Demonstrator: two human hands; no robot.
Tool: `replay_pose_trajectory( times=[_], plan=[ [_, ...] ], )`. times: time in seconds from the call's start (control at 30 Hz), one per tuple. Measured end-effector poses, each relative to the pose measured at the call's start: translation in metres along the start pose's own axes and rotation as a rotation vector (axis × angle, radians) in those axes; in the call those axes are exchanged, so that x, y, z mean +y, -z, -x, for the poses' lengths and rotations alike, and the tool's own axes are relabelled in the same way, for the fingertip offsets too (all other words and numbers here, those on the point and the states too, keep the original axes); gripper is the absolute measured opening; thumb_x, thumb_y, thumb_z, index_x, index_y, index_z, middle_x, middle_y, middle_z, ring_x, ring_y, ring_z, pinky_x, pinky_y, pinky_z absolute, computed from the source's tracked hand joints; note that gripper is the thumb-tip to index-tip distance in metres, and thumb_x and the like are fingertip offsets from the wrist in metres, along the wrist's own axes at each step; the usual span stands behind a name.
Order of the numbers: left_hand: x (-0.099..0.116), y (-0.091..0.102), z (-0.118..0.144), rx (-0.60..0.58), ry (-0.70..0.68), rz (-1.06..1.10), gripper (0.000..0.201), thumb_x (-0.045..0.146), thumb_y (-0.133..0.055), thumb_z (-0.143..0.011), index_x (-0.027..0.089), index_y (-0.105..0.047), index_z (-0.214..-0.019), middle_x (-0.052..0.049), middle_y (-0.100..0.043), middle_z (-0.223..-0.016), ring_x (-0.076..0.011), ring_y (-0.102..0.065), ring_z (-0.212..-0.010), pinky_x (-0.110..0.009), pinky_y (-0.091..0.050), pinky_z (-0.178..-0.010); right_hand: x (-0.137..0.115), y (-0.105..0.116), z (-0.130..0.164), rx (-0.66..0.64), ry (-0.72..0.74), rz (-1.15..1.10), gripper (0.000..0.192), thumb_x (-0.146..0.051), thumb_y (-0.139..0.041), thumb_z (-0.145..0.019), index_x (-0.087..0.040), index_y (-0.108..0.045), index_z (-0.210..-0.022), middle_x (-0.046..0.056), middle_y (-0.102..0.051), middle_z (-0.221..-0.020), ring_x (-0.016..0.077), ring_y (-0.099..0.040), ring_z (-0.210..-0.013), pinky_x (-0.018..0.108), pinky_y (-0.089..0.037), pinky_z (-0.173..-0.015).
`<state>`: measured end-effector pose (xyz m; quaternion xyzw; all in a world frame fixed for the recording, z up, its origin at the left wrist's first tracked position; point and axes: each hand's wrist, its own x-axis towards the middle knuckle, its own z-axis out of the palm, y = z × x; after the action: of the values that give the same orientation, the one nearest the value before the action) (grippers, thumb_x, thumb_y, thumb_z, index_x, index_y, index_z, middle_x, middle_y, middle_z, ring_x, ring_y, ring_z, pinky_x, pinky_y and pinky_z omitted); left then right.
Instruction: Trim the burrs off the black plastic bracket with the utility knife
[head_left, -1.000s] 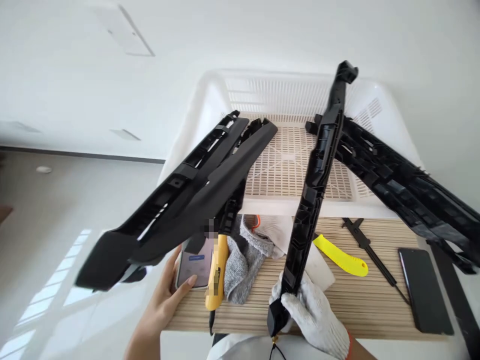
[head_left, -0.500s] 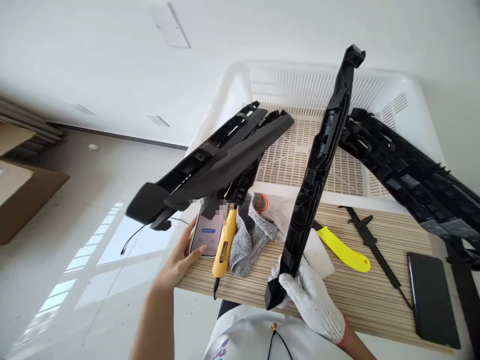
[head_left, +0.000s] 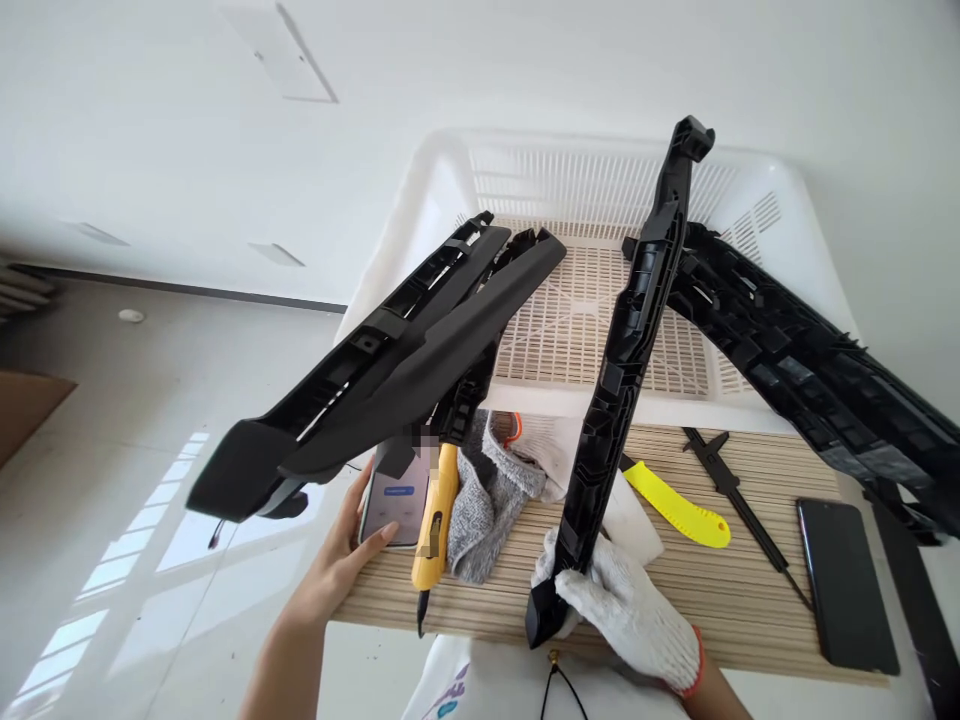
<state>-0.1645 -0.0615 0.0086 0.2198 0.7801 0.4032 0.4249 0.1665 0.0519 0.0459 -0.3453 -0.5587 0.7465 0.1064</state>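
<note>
My bare left hand [head_left: 351, 540] grips a phone [head_left: 395, 512] with a lit screen at the table's left edge, its thumb resting over the glass. In a white knitted glove, my right hand [head_left: 619, 605] is closed around the lower end of a long black plastic trim piece [head_left: 611, 400]. That piece slants up and away, its ribbed inner side towards me, its far end over the basket. Beside the phone lies a yellow corded tool [head_left: 435, 525]. A grey cloth [head_left: 487, 500] is bunched to its right. Black trim pieces [head_left: 420, 370] partly hide the phone's top.
A white slatted basket [head_left: 581, 395] stands behind the table [head_left: 495, 605], with more trim pieces [head_left: 810, 360] leaning across its right side. A yellow-handled knife [head_left: 679, 505], a black caliper [head_left: 739, 490] and a dark phone [head_left: 847, 585] lie on the right.
The whole view has shifted a little, so most things sit further left and the table lower. Both hands keep their holds on the phone and the trim piece.
</note>
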Motion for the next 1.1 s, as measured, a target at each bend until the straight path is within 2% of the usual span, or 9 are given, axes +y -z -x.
replay_pose_trajectory(
  times=[0.1, 0.2, 0.37, 0.5, 0.67, 0.8, 0.9, 1.0, 1.1],
  plan=[
    [-0.006, 0.002, -0.001, 0.014, 0.009, -0.016, 0.104, 0.064, -0.075, -0.080, 0.030, -0.028, -0.166, -0.007, -0.036, -0.171, -0.0422, -0.030, -0.158, -0.053, -0.033, -0.129, -0.004, 0.003, 0.000, -0.023, -0.012, -0.006, 0.017, -0.036, -0.054, -0.104, -0.022, -0.064, -0.105, 0.004, -0.066, -0.104, 0.0185, -0.060, -0.096, 0.033, -0.049, -0.090],
    [-0.011, 0.008, -0.004, 0.009, 0.047, -0.063, 0.110, 0.065, -0.078, -0.075, 0.028, -0.028, -0.166, -0.008, -0.042, -0.167, -0.0430, -0.024, -0.160, -0.054, -0.030, -0.130, -0.007, 0.005, -0.002, -0.057, -0.055, -0.007, 0.016, -0.035, -0.054, -0.102, -0.022, -0.064, -0.103, 0.003, -0.066, -0.101, 0.0184, -0.059, -0.094, 0.032, -0.048, -0.089],
    [-0.006, 0.007, 0.000, 0.003, 0.095, -0.047, 0.123, 0.067, -0.079, -0.073, 0.025, -0.015, -0.169, -0.013, -0.054, -0.158, -0.0458, -0.036, -0.154, -0.056, -0.040, -0.124, -0.011, 0.007, -0.008, -0.079, -0.094, -0.017, 0.016, -0.034, -0.055, -0.101, -0.022, -0.064, -0.097, 0.001, -0.062, -0.093, 0.0176, -0.055, -0.088, 0.030, -0.047, -0.082],
    [-0.005, 0.003, 0.004, 0.025, 0.059, -0.059, 0.113, 0.066, -0.074, -0.080, 0.027, -0.017, -0.169, -0.012, -0.050, -0.161, -0.0408, -0.036, -0.155, -0.050, -0.033, -0.128, -0.007, 0.003, -0.007, -0.028, -0.100, -0.020, 0.019, -0.037, -0.055, -0.102, -0.021, -0.066, -0.101, 0.002, -0.065, -0.095, 0.0174, -0.056, -0.087, 0.030, -0.047, -0.081],
    [-0.010, 0.004, 0.001, 0.043, 0.025, -0.078, 0.111, 0.065, -0.075, -0.078, 0.028, -0.021, -0.168, -0.010, -0.038, -0.169, -0.0406, -0.031, -0.158, -0.048, -0.026, -0.131, -0.001, 0.004, 0.001, 0.002, -0.022, 0.008, 0.020, -0.037, -0.054, -0.103, -0.021, -0.066, -0.106, 0.003, -0.068, -0.100, 0.0179, -0.061, -0.093, 0.031, -0.050, -0.089],
    [-0.004, 0.001, 0.003, 0.031, 0.012, -0.076, 0.107, 0.062, -0.072, -0.082, 0.029, -0.020, -0.168, -0.008, -0.030, -0.173, -0.0386, -0.027, -0.160, -0.047, -0.021, -0.133, 0.002, 0.009, 0.008, 0.039, 0.000, 0.034, 0.022, -0.039, -0.052, -0.105, -0.022, -0.066, -0.110, 0.004, -0.069, -0.106, 0.0189, -0.064, -0.101, 0.032, -0.051, -0.096],
    [0.001, 0.002, 0.006, 0.017, 0.028, -0.119, 0.105, 0.063, -0.068, -0.085, 0.027, -0.017, -0.169, -0.010, -0.025, -0.175, -0.0370, -0.021, -0.162, -0.046, -0.017, -0.133, 0.007, 0.013, 0.010, 0.011, 0.066, 0.081, 0.024, -0.042, -0.053, -0.104, -0.025, -0.068, -0.112, 0.005, -0.070, -0.115, 0.0214, -0.065, -0.110, 0.034, -0.051, -0.103],
    [0.006, 0.004, 0.008, -0.011, 0.058, -0.172, 0.103, 0.066, -0.065, -0.087, 0.026, -0.016, -0.169, -0.010, -0.027, -0.174, -0.0360, -0.020, -0.162, -0.047, -0.018, -0.133, 0.015, 0.016, 0.009, -0.011, 0.128, 0.113, 0.027, -0.045, -0.054, -0.102, -0.028, -0.070, -0.116, 0.006, -0.070, -0.119, 0.0244, -0.065, -0.114, 0.038, -0.051, -0.105],
    [0.014, 0.003, 0.010, -0.038, 0.069, -0.189, 0.104, 0.067, -0.066, -0.086, 0.026, -0.019, -0.169, -0.011, -0.033, -0.172, -0.0359, -0.025, -0.161, -0.047, -0.024, -0.131, 0.024, 0.018, 0.009, -0.015, 0.162, 0.143, 0.029, -0.047, -0.054, -0.102, -0.030, -0.070, -0.119, 0.007, -0.070, -0.119, 0.0261, -0.065, -0.116, 0.040, -0.052, -0.106]
  ],
)
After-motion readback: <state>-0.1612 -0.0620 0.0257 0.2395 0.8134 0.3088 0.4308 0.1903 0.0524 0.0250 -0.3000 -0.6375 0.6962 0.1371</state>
